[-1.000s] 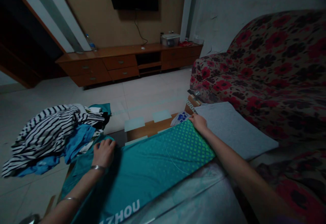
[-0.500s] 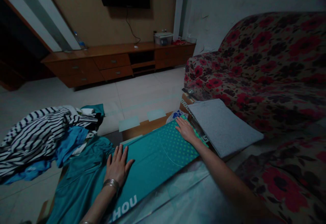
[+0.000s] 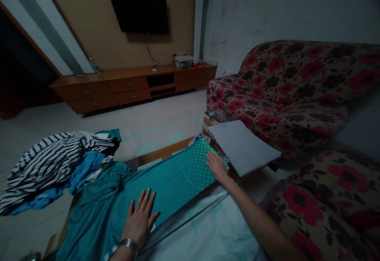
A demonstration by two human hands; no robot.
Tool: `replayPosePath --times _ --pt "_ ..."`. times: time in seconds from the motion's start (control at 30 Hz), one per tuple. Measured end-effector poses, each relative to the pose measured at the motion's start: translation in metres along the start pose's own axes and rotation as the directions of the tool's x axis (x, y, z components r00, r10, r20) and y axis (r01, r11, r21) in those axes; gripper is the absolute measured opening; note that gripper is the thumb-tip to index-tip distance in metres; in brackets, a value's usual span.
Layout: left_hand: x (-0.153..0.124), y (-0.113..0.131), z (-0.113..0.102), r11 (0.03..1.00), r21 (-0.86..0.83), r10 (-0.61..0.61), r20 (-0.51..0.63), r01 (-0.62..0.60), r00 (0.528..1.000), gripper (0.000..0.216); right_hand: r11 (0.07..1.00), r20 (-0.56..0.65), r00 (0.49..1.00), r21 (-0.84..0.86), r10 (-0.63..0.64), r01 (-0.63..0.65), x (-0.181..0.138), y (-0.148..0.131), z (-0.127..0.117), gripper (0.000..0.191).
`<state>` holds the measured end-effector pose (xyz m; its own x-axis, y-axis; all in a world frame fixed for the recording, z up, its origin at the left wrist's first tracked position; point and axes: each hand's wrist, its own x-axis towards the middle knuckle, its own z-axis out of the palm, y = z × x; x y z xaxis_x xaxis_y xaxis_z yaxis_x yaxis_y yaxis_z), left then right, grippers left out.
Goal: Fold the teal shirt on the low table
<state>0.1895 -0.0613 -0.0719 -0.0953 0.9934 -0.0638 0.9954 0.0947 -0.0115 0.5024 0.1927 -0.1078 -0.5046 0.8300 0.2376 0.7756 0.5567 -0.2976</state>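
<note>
A teal garment (image 3: 166,178) lies folded into a long strip across a low table, with a dotted green end at the right. My left hand (image 3: 140,220) rests flat on its near edge, fingers spread, a bracelet at the wrist. My right hand (image 3: 216,167) lies flat on the dotted end, fingers stretched out. Neither hand holds anything.
A folded grey cloth (image 3: 242,145) lies right of the teal garment. A heap of striped and blue clothes (image 3: 50,162) sits at the left. A floral sofa (image 3: 297,95) fills the right side. Beyond the tiled floor stand a wooden cabinet (image 3: 133,85) and a wall television (image 3: 138,8).
Both hands have slid toward me along the teal garment. The left hand went from curled at the far left edge to flat with fingers spread. The view has tilted up.
</note>
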Motion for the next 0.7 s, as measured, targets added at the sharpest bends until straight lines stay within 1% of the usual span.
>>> replayPosePath --times 0.07,0.1,0.17,0.2,0.27,0.37,0.43,0.47,0.57,0.7 --pt "-0.003 -0.002 0.000 1.000 -0.001 -0.004 -0.009 0.004 1.000 0.059 0.999 -0.025 1.000 -0.046 0.014 -0.015 -0.006 0.018 -0.003 0.045" --pt "-0.004 -0.003 0.000 1.000 -0.004 -0.009 -0.016 0.009 1.000 0.058 0.997 -0.037 0.999 -0.076 0.025 -0.028 -0.007 0.023 -0.004 0.045" --pt "-0.006 -0.004 0.002 1.000 -0.016 -0.015 -0.031 0.015 0.999 0.058 0.990 -0.071 0.997 -0.131 0.038 -0.047 -0.002 0.021 -0.002 0.046" --pt "-0.008 -0.005 0.002 1.000 -0.026 -0.011 -0.038 0.010 0.999 0.058 0.988 -0.085 0.996 -0.149 0.022 -0.035 0.003 0.014 0.001 0.047" --pt "-0.011 -0.006 0.003 0.999 -0.048 0.003 -0.054 -0.006 0.999 0.060 0.986 -0.083 0.994 -0.156 -0.065 0.051 0.018 -0.008 0.008 0.049" --pt "-0.016 -0.007 0.003 0.997 -0.074 0.012 -0.073 -0.017 0.997 0.062 0.972 -0.017 0.978 -0.119 -0.206 0.203 0.038 -0.043 0.025 0.048" --pt "-0.020 -0.007 0.002 0.996 -0.092 -0.001 -0.068 -0.005 0.998 0.063 0.968 0.021 0.973 -0.097 -0.232 0.233 0.044 -0.054 0.037 0.047" --pt "-0.022 -0.007 0.001 0.995 -0.103 -0.007 -0.059 0.001 0.998 0.064 0.968 0.032 0.972 -0.089 -0.233 0.235 0.045 -0.054 0.043 0.048" --pt "-0.028 -0.001 0.001 0.990 -0.142 -0.014 -0.028 0.010 0.999 0.067 0.966 0.038 0.968 -0.069 -0.248 0.250 0.036 -0.036 0.054 0.051" --pt "-0.039 0.016 0.003 0.978 -0.207 -0.013 -0.050 0.002 0.999 0.071 0.963 0.023 0.965 -0.062 -0.260 0.261 0.013 0.006 0.055 0.054"
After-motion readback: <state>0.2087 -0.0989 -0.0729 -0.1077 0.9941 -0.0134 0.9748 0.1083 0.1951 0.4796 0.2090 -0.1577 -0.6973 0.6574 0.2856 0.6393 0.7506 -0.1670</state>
